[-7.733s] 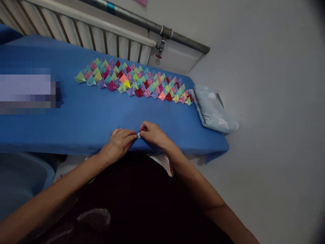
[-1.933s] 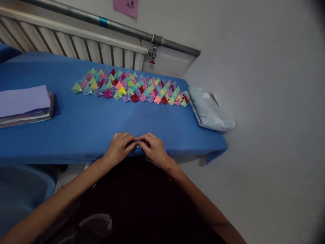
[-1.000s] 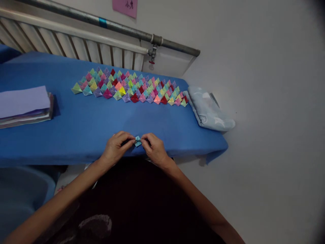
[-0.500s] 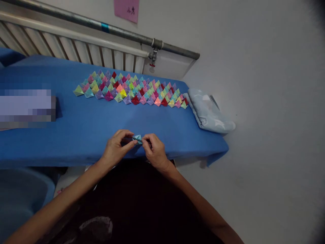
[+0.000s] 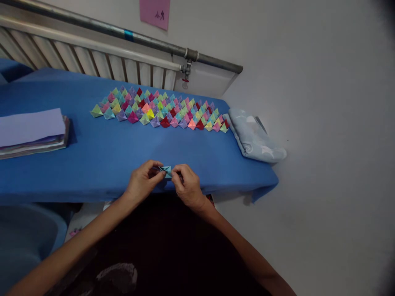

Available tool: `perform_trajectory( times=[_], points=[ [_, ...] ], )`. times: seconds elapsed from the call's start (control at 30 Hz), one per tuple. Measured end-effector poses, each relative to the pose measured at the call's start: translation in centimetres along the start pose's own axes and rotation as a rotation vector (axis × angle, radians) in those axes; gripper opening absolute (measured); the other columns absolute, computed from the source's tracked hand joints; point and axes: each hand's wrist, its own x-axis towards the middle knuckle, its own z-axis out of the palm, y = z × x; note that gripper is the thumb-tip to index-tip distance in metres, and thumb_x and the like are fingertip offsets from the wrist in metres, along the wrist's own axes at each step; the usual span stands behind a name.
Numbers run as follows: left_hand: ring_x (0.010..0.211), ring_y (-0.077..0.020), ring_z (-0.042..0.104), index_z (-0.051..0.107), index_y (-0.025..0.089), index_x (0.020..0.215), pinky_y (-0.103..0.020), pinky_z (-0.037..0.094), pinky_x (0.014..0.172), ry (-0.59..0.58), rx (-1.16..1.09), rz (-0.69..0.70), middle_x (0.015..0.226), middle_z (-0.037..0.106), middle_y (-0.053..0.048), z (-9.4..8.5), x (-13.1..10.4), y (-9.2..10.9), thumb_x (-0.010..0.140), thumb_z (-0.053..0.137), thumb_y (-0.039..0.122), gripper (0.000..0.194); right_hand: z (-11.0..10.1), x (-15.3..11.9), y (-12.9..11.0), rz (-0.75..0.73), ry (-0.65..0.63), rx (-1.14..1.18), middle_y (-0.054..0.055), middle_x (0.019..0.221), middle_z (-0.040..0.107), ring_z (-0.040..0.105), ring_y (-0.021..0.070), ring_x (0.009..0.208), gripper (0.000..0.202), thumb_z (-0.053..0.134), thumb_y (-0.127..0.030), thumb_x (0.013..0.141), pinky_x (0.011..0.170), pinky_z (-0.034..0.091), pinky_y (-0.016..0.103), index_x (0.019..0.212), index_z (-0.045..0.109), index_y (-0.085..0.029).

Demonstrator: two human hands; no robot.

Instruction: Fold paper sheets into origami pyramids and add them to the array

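A small light-blue folded paper piece (image 5: pixel 167 171) is held just above the front part of the blue-covered table (image 5: pixel 123 142). My left hand (image 5: pixel 144 177) pinches its left end between thumb and fingers. At its right end, my right hand (image 5: pixel 187 183) is closed, thumb against the curled index finger. Inner creases show on the paper; its edges are partly hidden by my fingertips. Beyond my hands stand rows of folded paper pieces (image 5: pixel 165 122) in many colours, each with a pointed top.
On the left lies a stack of paper (image 5: pixel 33 128) with a lilac sheet on top. A folded light-blue cloth (image 5: pixel 254 133) rests at the right end. Behind the table run a radiator (image 5: pixel 101 65) and a pipe (image 5: pixel 154 42); a blue chair (image 5: pixel 27 238) stands lower left.
The light-blue paper has shifted slightly down and left and now looks flatter and more rectangular. Both hands have lowered a little with it, still holding its ends.
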Motion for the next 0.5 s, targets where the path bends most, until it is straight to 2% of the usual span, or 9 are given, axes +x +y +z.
perform_trajectory(
  times=[0.1,0.23,0.33,0.5],
  points=[
    [0.064,-0.0167,0.066,0.063,0.020,0.100,-0.029,0.052,0.061,0.008,-0.132,-0.055,0.074,0.071,0.000,0.22,0.12,-0.14,0.073,0.068,0.044,0.036,0.11,-0.01,0.06,-0.011,0.017,0.002,0.003,0.082,0.062,0.058,0.0158,0.077,0.013,0.047,-0.020,0.093,0.075,0.046,0.028,0.084,0.055,-0.022],
    [0.073,-0.0178,0.070,0.062,0.018,0.103,-0.032,0.058,0.068,0.041,-0.273,-0.093,0.089,0.071,-0.002,0.43,0.40,-0.24,0.069,0.069,0.042,0.043,0.26,-0.14,0.21,-0.028,0.023,0.014,0.003,0.081,0.061,0.057,0.0153,0.075,0.012,0.047,-0.018,0.092,0.073,0.045,0.028,0.083,0.054,-0.021],
    [0.074,-0.0179,0.070,0.065,0.017,0.103,-0.033,0.058,0.071,0.027,-0.206,-0.080,0.091,0.073,-0.004,0.30,0.50,-0.20,0.073,0.064,0.042,0.039,0.32,-0.33,0.20,-0.004,0.006,0.017,0.003,0.081,0.061,0.056,0.0152,0.074,0.012,0.047,-0.018,0.091,0.072,0.045,0.028,0.082,0.054,-0.022],
    [0.070,-0.0175,0.069,0.069,0.022,0.101,-0.029,0.053,0.067,0.053,0.094,0.040,0.084,0.075,-0.001,-0.18,0.43,0.01,0.079,0.058,0.032,0.027,-0.16,-0.12,-0.27,0.026,-0.074,0.084,0.002,0.081,0.061,0.057,0.0149,0.074,0.011,0.049,-0.022,0.090,0.072,0.047,0.028,0.082,0.056,-0.022]
  ],
)
